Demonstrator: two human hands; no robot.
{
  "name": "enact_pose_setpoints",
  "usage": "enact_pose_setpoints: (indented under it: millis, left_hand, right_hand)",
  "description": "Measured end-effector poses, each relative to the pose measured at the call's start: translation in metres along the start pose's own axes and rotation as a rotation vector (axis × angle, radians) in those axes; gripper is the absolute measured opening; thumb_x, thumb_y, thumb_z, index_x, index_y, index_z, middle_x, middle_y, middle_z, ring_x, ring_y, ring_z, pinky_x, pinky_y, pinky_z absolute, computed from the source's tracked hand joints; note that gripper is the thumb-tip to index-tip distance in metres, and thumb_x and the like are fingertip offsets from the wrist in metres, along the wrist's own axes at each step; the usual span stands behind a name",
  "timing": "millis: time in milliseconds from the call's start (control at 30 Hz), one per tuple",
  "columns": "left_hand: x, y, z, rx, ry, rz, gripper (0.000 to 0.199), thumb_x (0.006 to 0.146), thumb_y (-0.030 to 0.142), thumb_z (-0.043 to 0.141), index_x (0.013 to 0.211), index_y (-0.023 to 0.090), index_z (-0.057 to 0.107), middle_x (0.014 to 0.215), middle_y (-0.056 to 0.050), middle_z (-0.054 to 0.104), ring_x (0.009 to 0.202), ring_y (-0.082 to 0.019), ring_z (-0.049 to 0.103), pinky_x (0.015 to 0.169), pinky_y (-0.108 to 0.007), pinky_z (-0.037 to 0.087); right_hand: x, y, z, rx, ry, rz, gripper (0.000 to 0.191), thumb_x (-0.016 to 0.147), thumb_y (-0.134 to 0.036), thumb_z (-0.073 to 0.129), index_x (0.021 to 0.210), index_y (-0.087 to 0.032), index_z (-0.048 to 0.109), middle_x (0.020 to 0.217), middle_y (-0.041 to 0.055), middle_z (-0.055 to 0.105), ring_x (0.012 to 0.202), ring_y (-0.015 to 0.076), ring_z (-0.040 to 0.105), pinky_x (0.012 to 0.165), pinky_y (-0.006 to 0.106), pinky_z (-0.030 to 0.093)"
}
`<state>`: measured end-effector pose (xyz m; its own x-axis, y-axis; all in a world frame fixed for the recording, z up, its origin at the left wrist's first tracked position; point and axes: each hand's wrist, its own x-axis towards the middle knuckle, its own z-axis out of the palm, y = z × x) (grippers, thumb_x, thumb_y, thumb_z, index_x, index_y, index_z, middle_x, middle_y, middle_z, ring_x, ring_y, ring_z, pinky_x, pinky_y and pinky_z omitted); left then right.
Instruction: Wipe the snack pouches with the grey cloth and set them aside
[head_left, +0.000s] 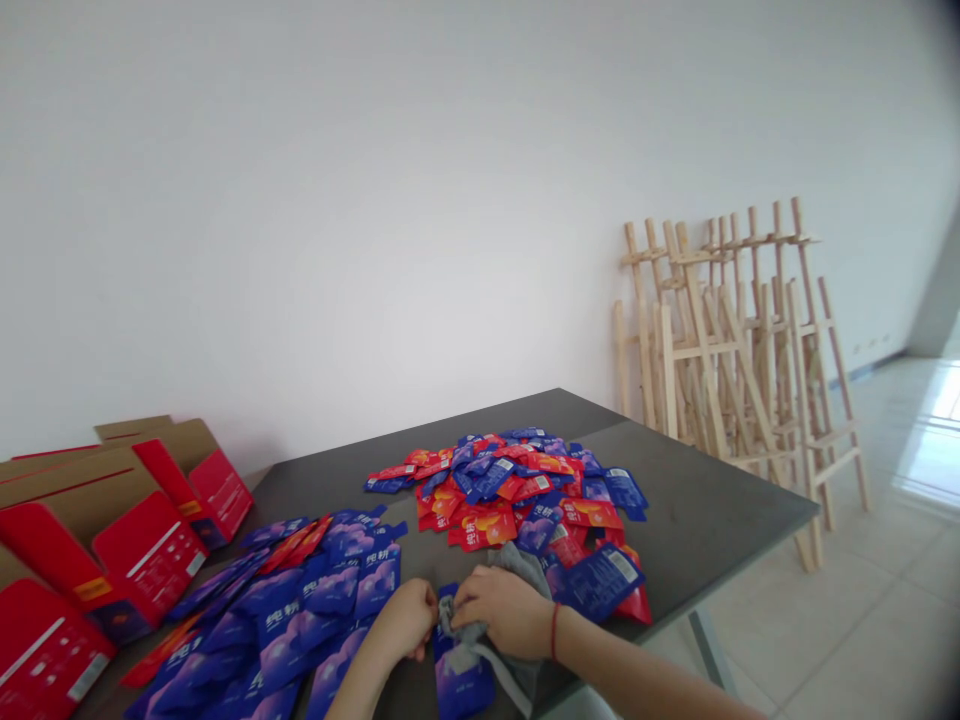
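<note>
A blue pouch with a pale purple print lies flat at the table's near edge, its upper part mostly covered. My right hand, a red string round its wrist, grips a grey cloth that is bunched over this pouch. Part of the cloth hangs down toward the table's edge. Close against the pouch's left side, my left hand is closed with its fingers curled; what they hold, if anything, is hidden.
Loose red and blue pouches form a pile beyond my hands. More pouches, mostly blue, overlap at the left beside open red cardboard boxes. The dark table ends at the right. Wooden easels lean against the wall.
</note>
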<state>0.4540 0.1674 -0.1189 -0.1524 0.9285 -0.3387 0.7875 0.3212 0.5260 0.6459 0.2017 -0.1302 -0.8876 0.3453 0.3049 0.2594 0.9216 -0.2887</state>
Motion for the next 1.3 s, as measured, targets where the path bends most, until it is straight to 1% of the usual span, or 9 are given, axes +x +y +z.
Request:
enact_pose_setpoints:
  millis: [133,367,433,533,700,900,1000,1133,1300]
  left_hand:
    - [0.002,-0.002,0.000,0.057,0.058,0.033,0.018,0.082,0.018,0.047,0.065,0.021,0.050,0.039,0.007,0.047,0.033,-0.011,0.050,0.038,-0.021,0.030]
    - [0.010,-0.003,-0.012,0.174,0.239,0.071,0.012,0.085,0.023,0.047,0.077,0.021,0.056,0.067,0.001,0.068,0.056,-0.014,0.062,0.054,-0.024,0.036]
    - [0.011,-0.003,-0.013,0.208,0.275,0.085,0.011,0.084,0.023,0.049,0.076,0.021,0.056,0.073,-0.002,0.069,0.069,-0.016,0.064,0.059,-0.025,0.036]
    - [0.011,-0.003,-0.011,0.242,0.312,0.104,0.010,0.082,0.023,0.050,0.075,0.021,0.056,0.077,-0.004,0.070,0.077,-0.019,0.064,0.062,-0.027,0.033]
    - [0.009,-0.007,-0.007,0.217,0.348,0.126,0.011,0.083,0.023,0.048,0.073,0.022,0.054,0.074,-0.002,0.068,0.073,-0.018,0.062,0.060,-0.027,0.031]
    - [0.002,-0.012,-0.015,0.097,0.445,0.168,0.017,0.087,0.030,0.041,0.072,0.024,0.048,0.066,0.003,0.061,0.066,-0.017,0.059,0.060,-0.027,0.034]
    - [0.003,-0.013,-0.018,0.025,0.497,0.204,0.019,0.087,0.033,0.039,0.071,0.025,0.045,0.068,0.003,0.059,0.068,-0.016,0.058,0.064,-0.026,0.038]
    - [0.011,-0.015,-0.013,-0.042,0.545,0.219,0.018,0.085,0.031,0.038,0.068,0.026,0.038,0.069,0.002,0.056,0.070,-0.018,0.059,0.067,-0.028,0.042]
    - [0.016,-0.018,-0.006,-0.063,0.575,0.204,0.013,0.086,0.026,0.033,0.073,0.027,0.036,0.068,0.001,0.054,0.067,-0.019,0.058,0.066,-0.030,0.042]
  right_hand:
    - [-0.016,0.008,-0.003,0.010,-0.070,-0.178,0.039,0.076,-0.011,0.053,0.109,-0.024,0.068,0.122,0.0009,0.062,0.106,0.0207,0.053,0.095,0.032,0.037]
    - [-0.006,0.008,0.005,-0.099,0.036,0.176,0.038,0.075,-0.010,0.054,0.107,-0.022,0.068,0.115,0.0055,0.063,0.102,0.0251,0.052,0.084,0.036,0.042]
    - [0.001,0.004,0.006,-0.124,0.028,0.164,0.037,0.075,-0.012,0.055,0.109,-0.023,0.068,0.117,0.0054,0.062,0.103,0.0258,0.051,0.083,0.036,0.041]
    - [0.005,-0.001,0.003,-0.136,-0.009,0.025,0.041,0.078,-0.014,0.054,0.115,-0.028,0.065,0.125,0.0028,0.059,0.105,0.0242,0.050,0.084,0.035,0.040]
    - [-0.001,-0.001,-0.002,-0.106,-0.041,-0.075,0.044,0.078,-0.012,0.052,0.117,-0.030,0.064,0.128,0.0006,0.057,0.105,0.0220,0.050,0.088,0.034,0.039]
    - [0.000,0.002,0.003,-0.100,0.080,0.306,0.038,0.077,-0.011,0.050,0.109,-0.023,0.069,0.115,0.0064,0.062,0.104,0.0252,0.051,0.085,0.036,0.041]
    - [0.009,0.002,0.002,-0.077,0.108,0.364,0.037,0.075,-0.009,0.050,0.104,-0.020,0.070,0.112,0.0071,0.063,0.103,0.0256,0.052,0.087,0.036,0.041]
    - [0.017,-0.003,-0.001,-0.040,0.157,0.367,0.041,0.071,-0.005,0.050,0.104,-0.018,0.069,0.113,0.0075,0.062,0.102,0.0243,0.053,0.090,0.036,0.040]
    - [0.015,-0.013,0.001,-0.022,0.143,0.247,0.043,0.071,-0.009,0.051,0.111,-0.018,0.063,0.120,0.0065,0.058,0.107,0.0227,0.050,0.094,0.032,0.040]
